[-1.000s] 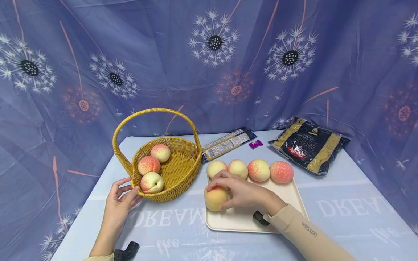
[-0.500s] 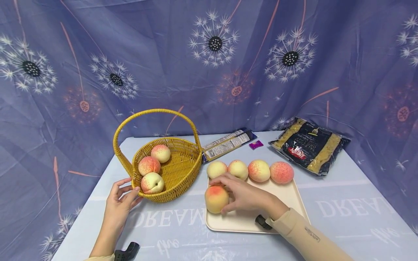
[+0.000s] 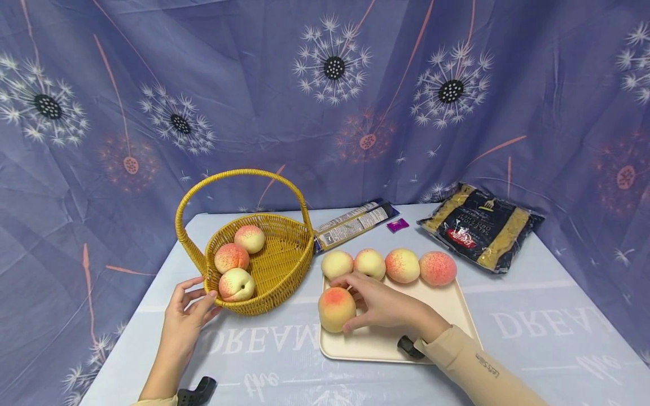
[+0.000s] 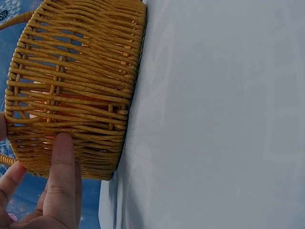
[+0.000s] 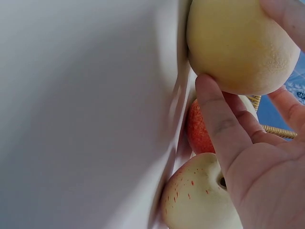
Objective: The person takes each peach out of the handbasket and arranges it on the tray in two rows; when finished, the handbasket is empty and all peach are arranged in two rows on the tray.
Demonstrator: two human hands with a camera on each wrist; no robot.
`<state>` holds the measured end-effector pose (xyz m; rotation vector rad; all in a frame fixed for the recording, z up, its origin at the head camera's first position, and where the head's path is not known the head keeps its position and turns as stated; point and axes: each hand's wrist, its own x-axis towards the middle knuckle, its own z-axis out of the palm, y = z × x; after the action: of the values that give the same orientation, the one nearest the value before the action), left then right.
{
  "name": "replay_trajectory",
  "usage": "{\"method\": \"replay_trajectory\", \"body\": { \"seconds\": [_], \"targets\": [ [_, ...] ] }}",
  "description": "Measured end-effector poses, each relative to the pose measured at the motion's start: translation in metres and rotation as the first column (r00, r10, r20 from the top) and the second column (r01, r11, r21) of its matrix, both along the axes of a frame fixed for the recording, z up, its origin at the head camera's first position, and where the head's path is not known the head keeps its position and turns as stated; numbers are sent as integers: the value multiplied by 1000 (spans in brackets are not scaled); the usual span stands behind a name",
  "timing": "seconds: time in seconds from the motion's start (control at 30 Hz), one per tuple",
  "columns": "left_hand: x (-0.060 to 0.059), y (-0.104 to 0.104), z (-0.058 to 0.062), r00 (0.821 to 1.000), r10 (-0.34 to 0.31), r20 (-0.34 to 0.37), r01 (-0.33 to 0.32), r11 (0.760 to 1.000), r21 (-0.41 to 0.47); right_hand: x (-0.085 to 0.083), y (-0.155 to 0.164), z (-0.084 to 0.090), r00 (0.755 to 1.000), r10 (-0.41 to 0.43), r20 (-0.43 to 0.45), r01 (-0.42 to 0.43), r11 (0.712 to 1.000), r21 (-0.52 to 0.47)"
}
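A yellow wicker basket (image 3: 284,270) with a tall handle stands at the left, three peaches (image 3: 236,284) along its left side. My left hand (image 3: 187,316) holds the basket's near-left rim, with the thumb at the rim and fingertips against the outer weave (image 4: 90,109). On the cream tray (image 3: 396,349), my right hand (image 3: 381,301) grips a yellow peach (image 3: 337,311) with a red top, at the tray's left side. Thumb and fingers lie around that peach's right side; the far fingertips are partly hidden. Several peaches (image 3: 403,265) line the tray's back edge.
A long dark packet (image 3: 355,224) lies behind the tray, with a small purple packet (image 3: 398,225) beside it. A black and gold pasta bag (image 3: 479,228) rests at the back right. A patterned blue curtain (image 3: 254,113) hangs behind the table.
The peach in my right hand has turned, so its red top now shows toward the camera. The right hand has shifted slightly right and nearer. My left hand and the basket stay put.
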<state>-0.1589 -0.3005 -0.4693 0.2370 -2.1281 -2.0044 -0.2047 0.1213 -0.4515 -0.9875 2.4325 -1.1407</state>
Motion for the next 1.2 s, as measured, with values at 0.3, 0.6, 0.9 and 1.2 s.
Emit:
{"method": "replay_trajectory", "body": {
  "seconds": [0.3,0.6,0.9,1.2],
  "targets": [
    [1,1,1,1000,1,7,-1,1000,-11,1,-1,2,1000,-6,2,6,1000,16],
    [0,0,1,1000,7,10,-7,1000,-23,-2,-10,37,997,43,-62,-40,998,53],
    [-1,-1,1,1000,4,6,-4,1000,-14,-20,-48,71,977,117,-177,-106,992,71],
    [1,0,2,1000,4,12,-3,1000,-23,-36,-104,88,985,133,-114,-123,989,85]
  ]
}}
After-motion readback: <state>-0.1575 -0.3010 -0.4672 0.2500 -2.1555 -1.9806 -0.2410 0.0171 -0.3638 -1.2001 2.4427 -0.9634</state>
